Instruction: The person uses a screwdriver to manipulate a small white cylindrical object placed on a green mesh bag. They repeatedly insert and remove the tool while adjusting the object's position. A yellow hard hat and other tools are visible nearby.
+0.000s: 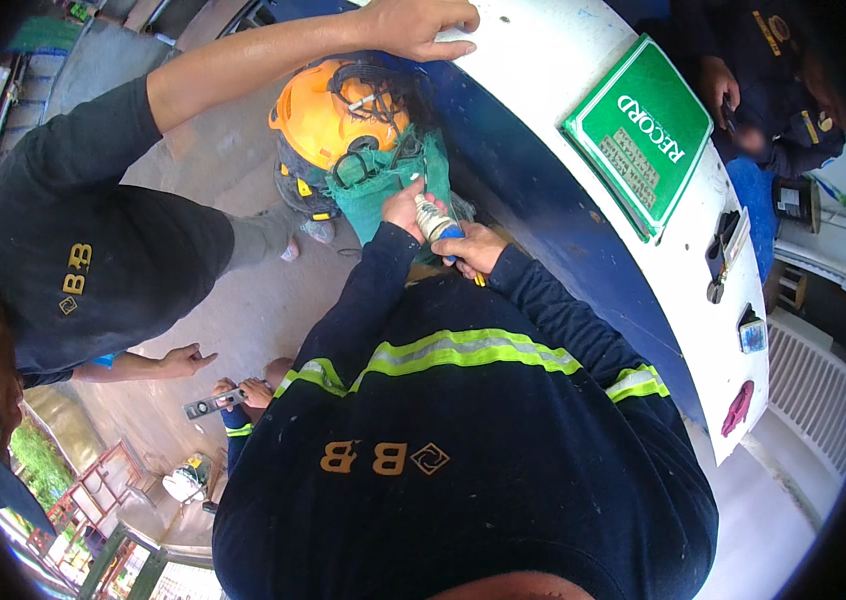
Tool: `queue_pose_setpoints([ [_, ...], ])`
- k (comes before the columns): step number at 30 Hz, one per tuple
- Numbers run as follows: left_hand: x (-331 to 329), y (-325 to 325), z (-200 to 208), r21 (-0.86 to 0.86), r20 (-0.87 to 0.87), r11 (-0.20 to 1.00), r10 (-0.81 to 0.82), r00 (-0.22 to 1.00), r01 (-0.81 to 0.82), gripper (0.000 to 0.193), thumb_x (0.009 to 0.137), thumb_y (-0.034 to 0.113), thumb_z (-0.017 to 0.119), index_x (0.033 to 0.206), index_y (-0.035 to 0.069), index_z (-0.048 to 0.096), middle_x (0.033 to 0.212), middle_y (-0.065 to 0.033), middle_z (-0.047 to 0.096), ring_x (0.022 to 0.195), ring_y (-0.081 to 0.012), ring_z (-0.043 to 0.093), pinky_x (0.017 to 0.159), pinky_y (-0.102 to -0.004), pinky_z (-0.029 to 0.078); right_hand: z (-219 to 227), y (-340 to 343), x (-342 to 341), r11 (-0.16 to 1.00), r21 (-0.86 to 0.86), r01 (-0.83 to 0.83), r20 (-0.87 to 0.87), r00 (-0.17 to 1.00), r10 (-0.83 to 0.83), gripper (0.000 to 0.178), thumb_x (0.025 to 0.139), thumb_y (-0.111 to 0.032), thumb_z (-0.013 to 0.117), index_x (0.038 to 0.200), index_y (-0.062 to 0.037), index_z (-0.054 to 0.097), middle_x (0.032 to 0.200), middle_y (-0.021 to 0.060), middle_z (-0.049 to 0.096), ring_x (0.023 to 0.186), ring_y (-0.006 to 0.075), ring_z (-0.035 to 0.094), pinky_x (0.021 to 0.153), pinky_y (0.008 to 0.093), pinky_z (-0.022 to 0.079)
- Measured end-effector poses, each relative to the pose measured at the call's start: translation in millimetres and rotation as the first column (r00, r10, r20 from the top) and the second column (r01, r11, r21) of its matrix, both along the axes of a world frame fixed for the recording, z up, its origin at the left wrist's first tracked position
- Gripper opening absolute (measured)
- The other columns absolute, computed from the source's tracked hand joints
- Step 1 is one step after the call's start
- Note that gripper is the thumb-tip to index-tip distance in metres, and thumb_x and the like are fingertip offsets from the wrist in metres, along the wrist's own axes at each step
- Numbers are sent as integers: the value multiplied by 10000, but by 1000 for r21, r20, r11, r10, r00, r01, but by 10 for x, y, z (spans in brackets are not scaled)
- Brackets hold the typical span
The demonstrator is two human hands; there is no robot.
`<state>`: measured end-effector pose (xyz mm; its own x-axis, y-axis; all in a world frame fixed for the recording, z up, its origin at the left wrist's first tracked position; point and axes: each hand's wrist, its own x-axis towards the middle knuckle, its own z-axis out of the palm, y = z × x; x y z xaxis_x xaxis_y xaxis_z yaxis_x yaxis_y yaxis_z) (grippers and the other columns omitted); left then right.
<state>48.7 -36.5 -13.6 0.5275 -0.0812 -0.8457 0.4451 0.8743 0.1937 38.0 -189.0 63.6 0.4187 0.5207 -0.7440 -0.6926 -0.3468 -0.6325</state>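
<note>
In front of my chest, both hands close around a tapered object with a ribbed off-white upper part and a blue lower part (435,222); I cannot tell its kind. My left hand (405,210) holds it at the pale end. My right hand (476,250) grips the blue end, and a bit of yellow shows under the fingers. Just beyond my hands lies a green mesh bag (383,185). An orange safety helmet (328,115) with dark straps rests against the bag, with a yellow-and-black item (301,188) below it.
A curved white counter (533,60) with a blue front runs along my right, bearing a green record book (643,135), small items and a dark red cloth (738,408). At left, a person (93,240) leans a hand on the counter. Another person's hands hold a spirit level (215,403).
</note>
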Motion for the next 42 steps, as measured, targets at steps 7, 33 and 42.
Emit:
queue_pose_setpoints([
  [7, 13, -88, -94, 65, -108, 998, 30, 994, -23, 83, 843, 80, 484, 905, 30, 459, 687, -79, 479, 505, -227, 502, 472, -404, 475, -4, -39, -26, 989, -129, -70, 119, 989, 85, 334, 729, -313, 672, 784, -21, 522, 609, 35, 538, 376, 100, 440, 371, 253, 372],
  [33, -139, -228, 51, 30, -1, 999, -12, 1000, 12, 119, 786, 37, 574, 838, -36, 494, 701, -125, 521, 560, -260, 558, 481, -394, 482, 45, 50, 132, 980, -146, -138, -96, 987, 125, 517, 786, -497, 619, 850, 12, 563, 601, 38, 567, 404, 93, 488, 343, 230, 363],
  [42, -7, -290, -105, 301, -27, 953, -26, 999, 33, 59, 687, -8, 557, 670, -51, 521, 600, -149, 547, 458, -253, 553, 430, -374, 469, -423, 5, 7, 844, -512, -160, 448, 788, 422, 628, 695, -531, 659, 787, 87, 595, 690, 175, 622, 688, 293, 624, 679, 364, 480],
])
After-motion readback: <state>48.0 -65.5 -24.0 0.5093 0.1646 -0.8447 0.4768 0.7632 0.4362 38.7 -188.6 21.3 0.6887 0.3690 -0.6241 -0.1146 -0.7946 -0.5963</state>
